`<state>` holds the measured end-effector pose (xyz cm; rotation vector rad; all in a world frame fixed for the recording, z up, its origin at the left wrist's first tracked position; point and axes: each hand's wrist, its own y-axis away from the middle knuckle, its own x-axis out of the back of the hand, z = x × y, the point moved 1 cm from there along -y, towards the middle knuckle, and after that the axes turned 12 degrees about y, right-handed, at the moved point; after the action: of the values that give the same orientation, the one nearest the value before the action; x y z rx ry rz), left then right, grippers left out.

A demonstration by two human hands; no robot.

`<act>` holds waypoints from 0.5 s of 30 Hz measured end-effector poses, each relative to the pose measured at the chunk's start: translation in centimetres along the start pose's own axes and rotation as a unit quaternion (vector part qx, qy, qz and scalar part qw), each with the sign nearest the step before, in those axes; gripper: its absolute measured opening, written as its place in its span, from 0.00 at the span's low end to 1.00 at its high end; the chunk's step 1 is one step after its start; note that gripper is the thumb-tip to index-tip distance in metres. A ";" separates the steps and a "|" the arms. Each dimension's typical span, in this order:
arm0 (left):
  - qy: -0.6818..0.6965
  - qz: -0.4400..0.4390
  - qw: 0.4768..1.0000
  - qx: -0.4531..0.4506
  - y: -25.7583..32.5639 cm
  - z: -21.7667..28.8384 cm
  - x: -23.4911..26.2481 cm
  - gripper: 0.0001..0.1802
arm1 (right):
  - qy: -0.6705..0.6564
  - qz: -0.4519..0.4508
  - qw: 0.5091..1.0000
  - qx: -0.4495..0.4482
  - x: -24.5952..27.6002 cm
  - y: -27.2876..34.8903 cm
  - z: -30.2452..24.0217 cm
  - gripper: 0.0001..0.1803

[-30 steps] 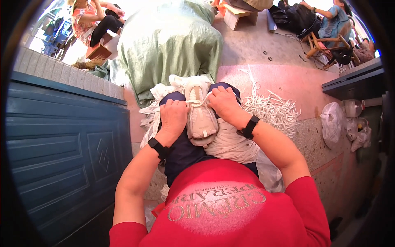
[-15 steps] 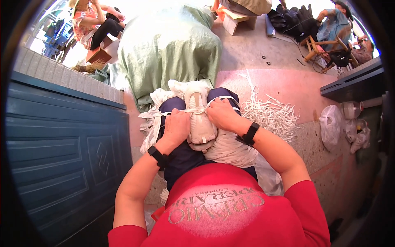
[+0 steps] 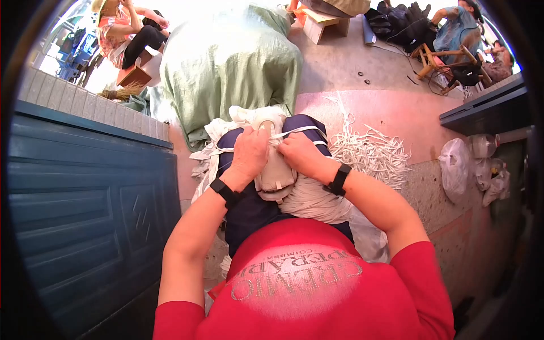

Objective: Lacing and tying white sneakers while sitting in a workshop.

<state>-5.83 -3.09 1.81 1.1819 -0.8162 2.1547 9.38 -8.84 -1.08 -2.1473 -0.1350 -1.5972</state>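
Note:
A white shoe rests on my lap between my knees, its heel toward me. Over its top, my left hand is closed in a pinch on a white shoelace. My right hand pinches the same lace just to the right, and the two hands are close together. One stretch of lace runs across my right knee. The fingers partly hide the crossing of the lace and the shoe's upper. A thick hank of white laces lies by my right thigh.
Loose white laces are heaped on the floor at right. A large green covered bulk stands ahead. Blue panelled furniture closes off the left. Plastic bags hang at right. Two people sit farther off.
My left hand has moved right and up over the shoe, closer to my right hand. The lace stretched out to the left has drawn in.

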 end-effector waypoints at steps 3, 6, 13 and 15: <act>0.112 0.028 0.990 0.079 0.2 -0.9 -0.3 0.05 | 0.146 -0.017 0.982 0.115 0.6 -0.7 -0.4 0.03; 0.342 -0.033 0.910 0.231 -0.7 -0.5 0.8 0.05 | 0.209 -0.097 0.957 0.177 1.4 -1.3 -0.9 0.04; 0.557 -0.074 0.753 0.342 -1.8 -1.1 1.3 0.08 | 0.157 -0.036 0.978 0.130 1.6 -0.7 -0.4 0.05; 0.577 -0.083 0.732 0.354 -2.5 -0.6 1.7 0.08 | 0.134 -0.026 0.983 0.123 1.8 -0.4 -0.3 0.05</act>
<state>-5.16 -0.70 3.69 -0.0501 0.6825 2.4706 9.57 -8.95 0.72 -1.7398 -0.2872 -1.7806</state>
